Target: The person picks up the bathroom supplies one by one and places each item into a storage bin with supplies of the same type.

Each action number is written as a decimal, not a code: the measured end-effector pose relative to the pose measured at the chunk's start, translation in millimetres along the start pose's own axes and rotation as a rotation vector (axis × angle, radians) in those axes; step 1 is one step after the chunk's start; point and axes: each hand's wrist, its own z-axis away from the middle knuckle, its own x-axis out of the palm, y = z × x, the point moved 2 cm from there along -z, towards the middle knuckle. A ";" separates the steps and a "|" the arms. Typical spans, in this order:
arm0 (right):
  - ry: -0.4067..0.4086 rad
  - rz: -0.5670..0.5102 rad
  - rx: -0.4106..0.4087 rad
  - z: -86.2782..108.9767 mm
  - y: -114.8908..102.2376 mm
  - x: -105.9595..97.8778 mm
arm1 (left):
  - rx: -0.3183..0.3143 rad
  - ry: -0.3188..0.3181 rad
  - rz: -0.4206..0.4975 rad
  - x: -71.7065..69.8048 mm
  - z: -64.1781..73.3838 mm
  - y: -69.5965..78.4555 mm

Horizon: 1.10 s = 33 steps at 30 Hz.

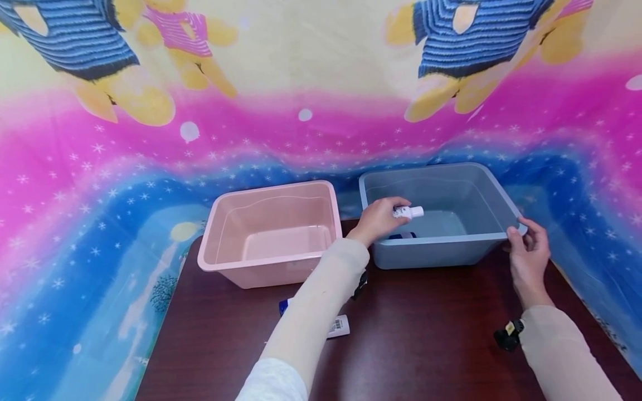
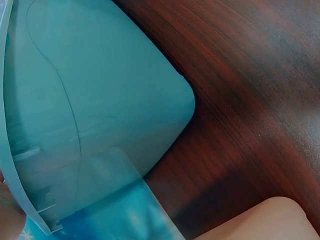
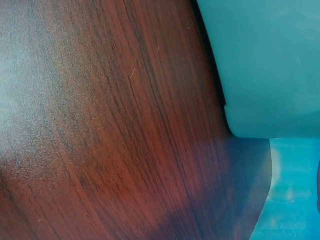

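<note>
My left hand [image 1: 378, 220] reaches over the front left rim of a grey bin [image 1: 436, 253]. Its fingers pinch a small white bottle [image 1: 410, 212] with a white cap, pointing right above the bin's inside. A dark blue item [image 1: 402, 236] lies low in that bin, mostly hidden by the front wall. At the bin's right front corner, my right hand [image 1: 530, 256] grips the rim between thumb and fingers. The left wrist view shows the bin's outer wall [image 2: 110, 85] and only a sliver of hand [image 2: 9, 215]; the bottle does not appear there.
A pink bin [image 1: 281, 273] stands left of the grey one. Under my left forearm, a white container with a barcode [image 1: 339, 326] and a blue-ended item [image 1: 285, 305] lie partly hidden on the dark wooden table [image 1: 426, 334]. A patterned cloth [image 1: 311, 133] hangs behind the bins.
</note>
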 end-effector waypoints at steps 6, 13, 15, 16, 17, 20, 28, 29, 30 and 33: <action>-0.001 -0.006 -0.021 -0.7 -0.6 0.9 | -0.009 0.000 -0.012 0.6 0.7 0.3; 0.006 0.002 -0.027 -1.0 0.4 0.3 | -0.005 0.009 -0.044 -0.2 0.9 -0.2; 0.006 0.012 -0.020 -0.9 0.7 -0.1 | -0.001 0.011 -0.045 -0.4 1.4 -0.5; 0.007 0.017 -0.014 -0.8 0.9 -0.2 | 0.001 0.012 -0.045 -0.4 1.7 -0.8; 0.006 0.021 -0.008 -0.7 1.0 -0.4 | 0.007 0.012 -0.046 -0.5 2.0 -1.0; 0.003 0.033 0.004 -0.3 1.0 -0.6 | 0.018 0.008 -0.043 -0.5 3.1 -1.9; 0.001 0.038 0.019 1.2 0.5 -0.8 | 0.045 0.008 -0.017 0.1 6.2 -4.8; 0.000 0.038 0.021 1.3 0.5 -0.7 | 0.046 0.010 -0.012 0.0 6.7 -4.8; 0.000 0.037 0.021 1.3 0.5 -0.6 | 0.047 0.012 -0.005 -0.1 7.2 -4.7; 0.001 0.027 0.016 0.8 0.3 -0.2 | 0.050 0.018 0.013 -0.8 9.0 -3.2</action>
